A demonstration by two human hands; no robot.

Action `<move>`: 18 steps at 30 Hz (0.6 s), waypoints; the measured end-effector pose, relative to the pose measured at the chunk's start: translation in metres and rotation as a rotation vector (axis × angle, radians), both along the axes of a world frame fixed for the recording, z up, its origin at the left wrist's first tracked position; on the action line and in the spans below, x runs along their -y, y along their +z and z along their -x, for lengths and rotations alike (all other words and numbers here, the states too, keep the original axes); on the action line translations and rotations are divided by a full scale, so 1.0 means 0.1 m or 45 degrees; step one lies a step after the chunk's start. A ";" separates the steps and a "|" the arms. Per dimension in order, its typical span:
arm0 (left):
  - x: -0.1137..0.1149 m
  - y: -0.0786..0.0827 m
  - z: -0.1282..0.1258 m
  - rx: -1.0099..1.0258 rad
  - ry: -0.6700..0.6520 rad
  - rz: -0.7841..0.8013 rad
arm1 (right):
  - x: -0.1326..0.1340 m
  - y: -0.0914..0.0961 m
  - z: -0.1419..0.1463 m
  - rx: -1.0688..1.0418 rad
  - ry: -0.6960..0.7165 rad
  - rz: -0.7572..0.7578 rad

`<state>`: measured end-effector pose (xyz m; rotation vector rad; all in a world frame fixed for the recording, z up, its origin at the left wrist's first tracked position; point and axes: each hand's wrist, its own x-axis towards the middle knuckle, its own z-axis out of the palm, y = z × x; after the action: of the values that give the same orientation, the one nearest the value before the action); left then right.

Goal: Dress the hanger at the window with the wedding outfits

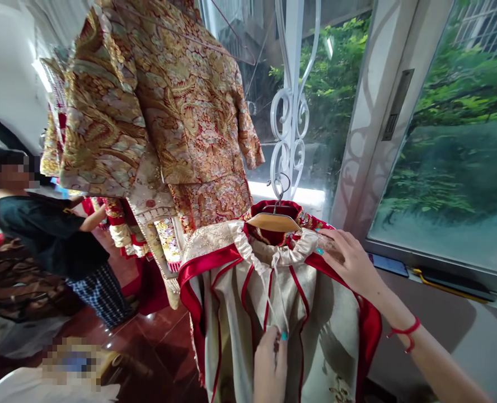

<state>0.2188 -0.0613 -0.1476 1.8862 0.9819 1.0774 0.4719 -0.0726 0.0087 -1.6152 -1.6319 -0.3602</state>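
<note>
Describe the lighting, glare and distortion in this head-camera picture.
Head view: daylight floods in through the large glass window, backlighting the gold-and-red embroidered jacket; the glossy dark-red floor tiles carry bright reflections; wide-angle distortion bends the white window frame; the cream-and-red satin skirt between both hands is sharp.

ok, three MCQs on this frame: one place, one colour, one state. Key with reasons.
1. Where is the right hand?
A. on the garment's shoulder, beside the hanger
B. on the window glass
C. on the floor

2. What colour is the garment's trim?
A. blue
B. red
C. black

3. What is the left hand doing?
A. hanging open, clear of the cloth
B. gripping the hanger
C. pinching the cord that hangs from the collar

Answers: 1 A, fingers rest on the gathered shoulder edge. 2 B, red bands border the cream cloth. 3 C, fingertips close on the cord's lower end.
</note>
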 end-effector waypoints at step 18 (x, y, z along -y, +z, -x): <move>-0.23 0.73 -0.10 0.643 0.221 0.503 | -0.50 -0.09 1.21 -1.282 0.654 0.946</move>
<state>0.2289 -0.0384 -0.0742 1.1506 0.9800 1.2692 0.3513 -0.0230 -0.0007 -1.3684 -1.2949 1.2562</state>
